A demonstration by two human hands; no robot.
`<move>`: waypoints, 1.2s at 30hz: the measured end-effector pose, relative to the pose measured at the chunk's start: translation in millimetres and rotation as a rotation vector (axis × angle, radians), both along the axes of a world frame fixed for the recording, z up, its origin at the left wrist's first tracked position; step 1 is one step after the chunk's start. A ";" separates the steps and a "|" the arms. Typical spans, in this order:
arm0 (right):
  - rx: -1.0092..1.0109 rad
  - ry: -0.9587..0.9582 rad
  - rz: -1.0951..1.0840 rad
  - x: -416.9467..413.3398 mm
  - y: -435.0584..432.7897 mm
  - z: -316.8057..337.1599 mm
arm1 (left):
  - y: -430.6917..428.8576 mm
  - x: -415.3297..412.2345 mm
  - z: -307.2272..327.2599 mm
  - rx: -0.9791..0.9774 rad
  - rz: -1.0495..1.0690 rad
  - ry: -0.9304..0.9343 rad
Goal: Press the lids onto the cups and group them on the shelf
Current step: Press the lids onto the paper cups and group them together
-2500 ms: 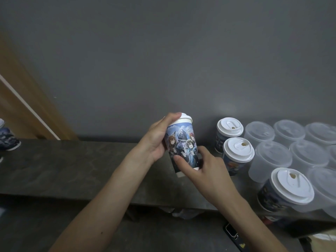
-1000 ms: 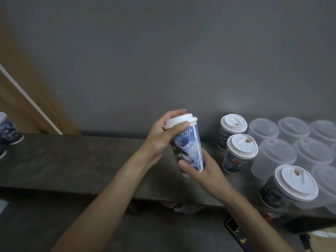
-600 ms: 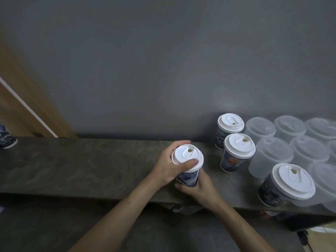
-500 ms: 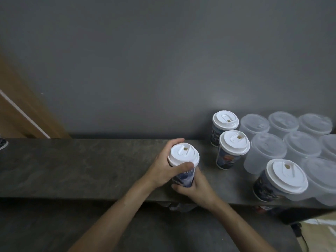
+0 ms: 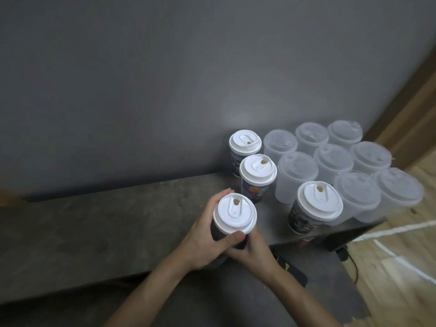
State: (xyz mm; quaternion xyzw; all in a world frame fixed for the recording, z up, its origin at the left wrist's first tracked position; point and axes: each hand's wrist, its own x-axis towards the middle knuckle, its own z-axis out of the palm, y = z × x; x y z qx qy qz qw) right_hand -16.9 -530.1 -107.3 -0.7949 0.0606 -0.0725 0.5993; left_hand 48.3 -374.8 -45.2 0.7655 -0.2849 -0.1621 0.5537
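Near the shelf (image 5: 99, 223) edge, a lidded paper cup (image 5: 233, 218) is clasped by both hands, left hand (image 5: 203, 239) and right hand (image 5: 253, 253); light and crushable, it is best gripped low on its wall.

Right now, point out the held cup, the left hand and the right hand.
held cup (image 5: 234, 214), head view, on its white lid
left hand (image 5: 203, 239), head view, back of hand
right hand (image 5: 253, 252), head view, back of hand

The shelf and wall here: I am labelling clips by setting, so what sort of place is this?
Probably an indoor hall or gym, used as a makeshift workspace. A dark stone-look shelf runs along a plain grey wall, wooden flooring with white painted lines lies below, and lidded printed cups stand beside frosted plastic cups.
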 end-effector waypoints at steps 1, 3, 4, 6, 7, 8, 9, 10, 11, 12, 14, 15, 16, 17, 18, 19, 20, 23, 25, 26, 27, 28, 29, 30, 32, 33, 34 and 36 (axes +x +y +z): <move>-0.017 -0.022 -0.077 -8.3 -5.1 -1.6 | -6.9 -3.7 -3.7 -0.014 -0.011 0.004; -0.045 -0.056 -0.220 -22.5 -16.7 -2.8 | -19.5 -9.4 -11.6 -0.044 -0.008 0.039; -0.061 -0.061 -0.271 -27.1 -22.8 -3.7 | -25.2 -11.2 -16.3 -0.051 -0.003 0.052; -0.089 -0.061 -0.348 -31.2 -33.5 -3.3 | -35.5 -14.2 -25.5 -0.037 0.010 0.053; -0.095 -0.058 -0.378 -31.3 -37.0 -2.5 | -40.5 -15.4 -29.4 -0.023 0.022 0.049; -0.105 -0.053 -0.406 -30.8 -39.1 -1.9 | -45.4 -16.1 -33.0 -0.012 0.036 0.041; -0.113 -0.046 -0.433 -30.4 -39.9 -2.7 | -49.8 -16.7 -36.2 -0.003 0.051 0.031; -0.110 -0.038 -0.456 -30.0 -40.1 -4.0 | -54.0 -17.6 -38.7 0.008 0.062 0.019; -0.105 -0.032 -0.472 -29.8 -39.8 -6.4 | -58.1 -18.3 -40.7 0.016 0.070 0.009; -0.109 -0.030 -0.484 -29.6 -39.0 -8.4 | -61.4 -18.9 -42.1 0.023 0.076 -0.002; -0.117 -0.016 -0.500 -28.8 -37.2 -11.4 | -66.6 -19.3 -43.5 0.034 0.094 -0.026; -0.115 -0.008 -0.505 -28.7 -36.2 -13.1 | -68.1 -19.0 -44.3 0.036 0.105 -0.037; -0.111 -0.007 -0.508 -28.9 -35.0 -13.6 | -69.4 -18.7 -45.2 0.037 0.116 -0.043; -0.106 -0.004 -0.508 -29.5 -33.4 -13.5 | -70.2 -18.4 -46.1 0.039 0.125 -0.047; -0.101 -0.004 -0.505 -30.2 -31.9 -12.7 | -70.7 -18.0 -47.3 0.042 0.132 -0.049; -0.095 -0.002 -0.500 -31.1 -30.7 -12.5 | -70.7 -17.5 -48.5 0.044 0.137 -0.047; -0.089 -0.005 -0.493 -32.1 -30.1 -12.7 | -70.3 -17.0 -49.8 0.047 0.140 -0.042; -0.091 -0.020 -0.492 -34.7 -28.4 -11.5 | -67.7 -15.8 -53.6 0.043 0.133 -0.031; -0.084 -0.014 -0.504 -38.1 -27.0 -11.8 | -64.8 -15.9 -54.2 0.037 0.128 -0.022; -0.077 -0.009 -0.507 -40.3 -26.3 -12.9 | -63.0 -16.3 -54.6 0.035 0.127 -0.013; -0.065 -0.002 -0.512 -43.4 -25.6 -14.2 | -60.9 -16.5 -55.3 0.032 0.125 -0.002; -0.050 0.006 -0.518 -47.3 -24.6 -15.7 | -58.0 -16.8 -56.5 0.031 0.122 0.008; -0.029 0.017 -0.528 -52.1 -22.9 -16.8 | -54.6 -17.2 -57.5 0.034 0.119 0.016; -0.008 0.029 -0.541 -57.7 -20.2 -16.1 | -50.4 -17.7 -58.6 0.039 0.118 0.021; 0.022 0.038 -0.572 -70.2 -11.7 -13.3 | -39.5 -18.3 -61.1 0.050 0.135 0.018; 0.037 0.038 -0.578 -75.7 -5.5 -11.1 | -32.3 -18.7 -62.1 0.054 0.152 0.016; 0.054 0.038 -0.572 -80.1 1.8 -8.5 | -24.1 -19.2 -63.2 0.058 0.174 0.014; 0.092 0.027 -0.521 -82.1 19.4 -1.5 | -3.7 -19.8 -63.7 0.060 0.232 0.012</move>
